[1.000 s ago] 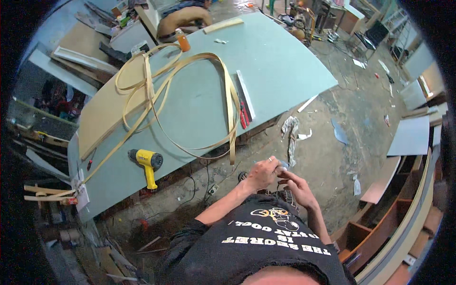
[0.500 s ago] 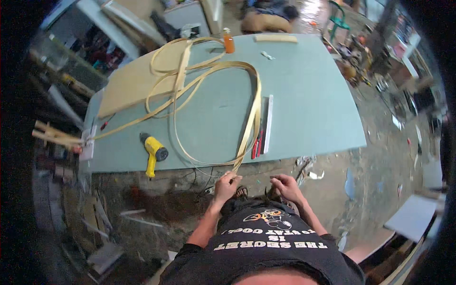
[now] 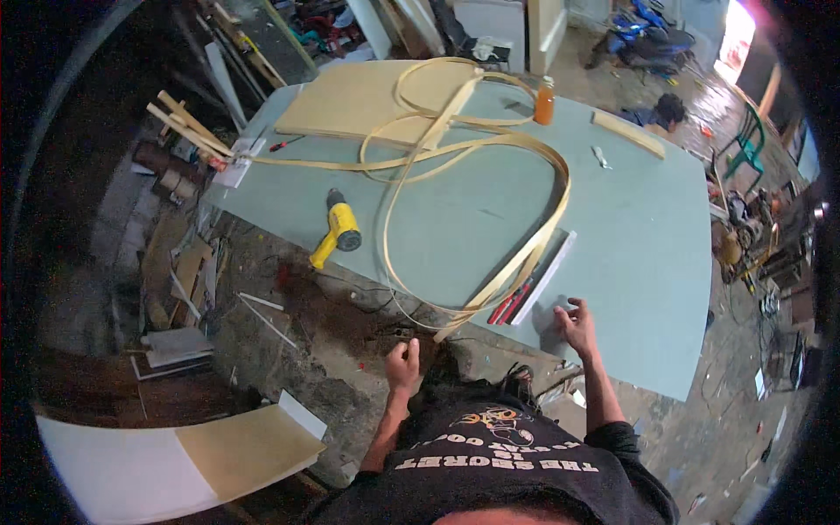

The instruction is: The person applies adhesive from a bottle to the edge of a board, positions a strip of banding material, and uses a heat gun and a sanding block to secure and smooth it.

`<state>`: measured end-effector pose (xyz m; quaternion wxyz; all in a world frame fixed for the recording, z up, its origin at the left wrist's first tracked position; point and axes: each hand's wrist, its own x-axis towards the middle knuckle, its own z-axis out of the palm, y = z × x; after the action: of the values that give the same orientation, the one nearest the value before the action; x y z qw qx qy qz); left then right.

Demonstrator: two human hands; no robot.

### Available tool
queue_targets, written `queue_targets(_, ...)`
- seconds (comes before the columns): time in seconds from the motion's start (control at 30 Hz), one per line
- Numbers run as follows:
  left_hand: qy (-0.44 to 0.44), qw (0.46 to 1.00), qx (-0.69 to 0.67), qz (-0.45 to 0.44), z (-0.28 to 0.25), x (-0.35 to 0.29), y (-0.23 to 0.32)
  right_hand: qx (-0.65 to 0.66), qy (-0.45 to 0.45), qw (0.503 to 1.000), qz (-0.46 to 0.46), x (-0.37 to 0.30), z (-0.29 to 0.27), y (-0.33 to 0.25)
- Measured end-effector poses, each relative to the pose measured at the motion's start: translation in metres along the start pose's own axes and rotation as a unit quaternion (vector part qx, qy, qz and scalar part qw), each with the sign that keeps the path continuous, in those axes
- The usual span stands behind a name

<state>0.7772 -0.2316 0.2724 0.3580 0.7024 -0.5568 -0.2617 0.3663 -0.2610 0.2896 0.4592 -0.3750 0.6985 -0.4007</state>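
Observation:
Long pale-yellow strips of edge banding (image 3: 563, 179) lie in loose loops across the pale green table (image 3: 639, 236). Their near ends stick out past the front edge. My left hand (image 3: 403, 363) is just off that edge, beside the strip ends but apart from them, fingers curled closed with nothing visible in them. Over the table's front edge, my right hand (image 3: 576, 328) has thumb and forefinger apart and holds nothing. Nearest to it are a white straight bar (image 3: 544, 278) and red-handled tools (image 3: 510, 304). A yellow heat gun (image 3: 341, 229) rests left of the loops.
A cream board (image 3: 350, 101) lies at the table's far left, and a bottle of orange liquid (image 3: 544, 101) stands at the back. A wooden bar (image 3: 628, 134) lies farther right. Beyond the table are a crouching person (image 3: 661, 114), a blue motorbike (image 3: 643, 39) and a green chair (image 3: 746, 149).
My left hand has let go of the strip ends and drawn back left. My right hand has moved outward to the table's edge. The view has turned, shifting the table rightward.

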Motion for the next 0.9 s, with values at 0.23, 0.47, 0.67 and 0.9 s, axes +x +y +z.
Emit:
queue_targets(0.23, 0.061, 0.998, -0.033, 0.009, -0.035, 0.049, -0.021, -0.135, 0.127, 0.982, -0.034, 0.014, 0.058, 0.002)
queue_targets(0.47, 0.004, 0.995, -0.079, 0.067, -0.086, 0.195, -0.029, -0.051, 0.242, 0.969, 0.002, 0.039, 0.059, 0.032)
queue_targets(0.67, -0.176, 0.961, -0.212, 0.013, -0.096, 0.246, -0.076, -0.131, 0.311, 0.941, 0.025, 0.031, 0.108, -0.013)
queue_targets(0.9, -0.49, 0.854, -0.175, 0.015, 0.001, 0.162, -0.012, -0.124, 0.278, 0.951, 0.063, 0.003, 0.116, -0.017)
